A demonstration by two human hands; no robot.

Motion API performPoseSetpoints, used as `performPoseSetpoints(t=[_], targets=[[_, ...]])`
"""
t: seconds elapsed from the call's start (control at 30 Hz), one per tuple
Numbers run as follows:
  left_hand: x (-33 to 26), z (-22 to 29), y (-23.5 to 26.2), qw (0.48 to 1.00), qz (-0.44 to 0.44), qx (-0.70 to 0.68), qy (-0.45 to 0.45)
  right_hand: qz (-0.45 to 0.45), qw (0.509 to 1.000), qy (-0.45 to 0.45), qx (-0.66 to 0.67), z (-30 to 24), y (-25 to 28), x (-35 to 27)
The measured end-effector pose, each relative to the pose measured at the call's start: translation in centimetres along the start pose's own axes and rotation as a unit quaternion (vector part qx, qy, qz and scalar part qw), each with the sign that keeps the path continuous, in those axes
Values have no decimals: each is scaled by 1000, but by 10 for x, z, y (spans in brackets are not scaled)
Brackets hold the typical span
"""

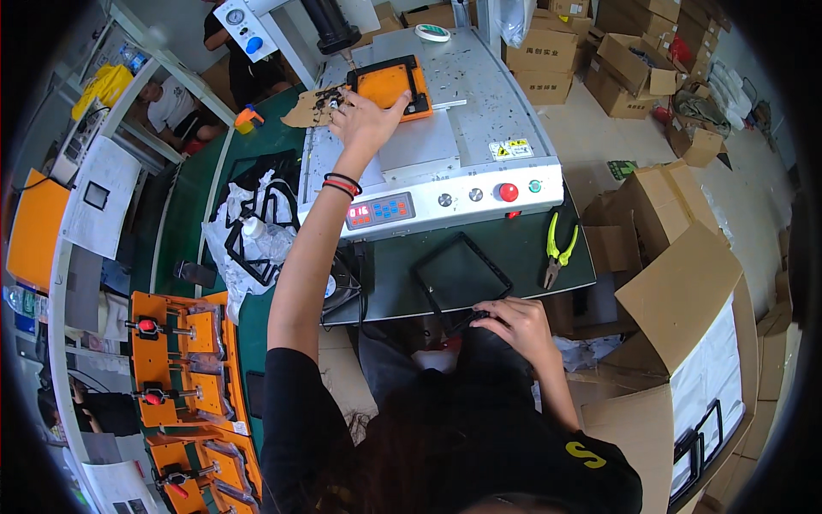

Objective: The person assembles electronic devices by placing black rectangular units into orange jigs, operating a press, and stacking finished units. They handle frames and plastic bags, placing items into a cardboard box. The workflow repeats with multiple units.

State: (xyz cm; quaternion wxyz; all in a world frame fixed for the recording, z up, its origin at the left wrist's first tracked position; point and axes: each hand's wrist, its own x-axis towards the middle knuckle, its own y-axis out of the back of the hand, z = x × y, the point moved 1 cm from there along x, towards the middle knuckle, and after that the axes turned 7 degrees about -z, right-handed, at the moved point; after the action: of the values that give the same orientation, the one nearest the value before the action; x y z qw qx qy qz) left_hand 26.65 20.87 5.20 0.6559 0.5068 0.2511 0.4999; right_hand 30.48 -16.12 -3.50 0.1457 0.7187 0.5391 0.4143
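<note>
On the press's metal bed lies an orange fixture (385, 86) with a black bar along its right side. My left hand (368, 124) reaches over its near left corner, fingers spread, the thumb by the fixture's right part. The other fingertips are close to small black parts (330, 100) on a torn piece of cardboard (301, 111). Down at the table's front edge, my right hand (516, 327) pinches the near corner of a thin black rectangular frame (426, 291). That frame lies tilted over the green table, and its held corner is partly hidden by my fingers.
The press's dark head (332, 30) hangs above the fixture. Its front panel carries a red button (509, 193). Yellow-green pliers (558, 250) lie on the right. Black frames in plastic (257, 227) and orange clamp fixtures (154, 360) stand left; an open carton (634, 437) is at right.
</note>
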Motion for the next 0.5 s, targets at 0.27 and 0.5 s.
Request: performPoseSetpoints(t=[0.27,0.5], targets=[[18,17,1,997,-40,60,37,-23,1000,20,-3,-2,-2,8],[34,42,-5,992,-60,80,71,-25,999,32,6,2,-4,7]])
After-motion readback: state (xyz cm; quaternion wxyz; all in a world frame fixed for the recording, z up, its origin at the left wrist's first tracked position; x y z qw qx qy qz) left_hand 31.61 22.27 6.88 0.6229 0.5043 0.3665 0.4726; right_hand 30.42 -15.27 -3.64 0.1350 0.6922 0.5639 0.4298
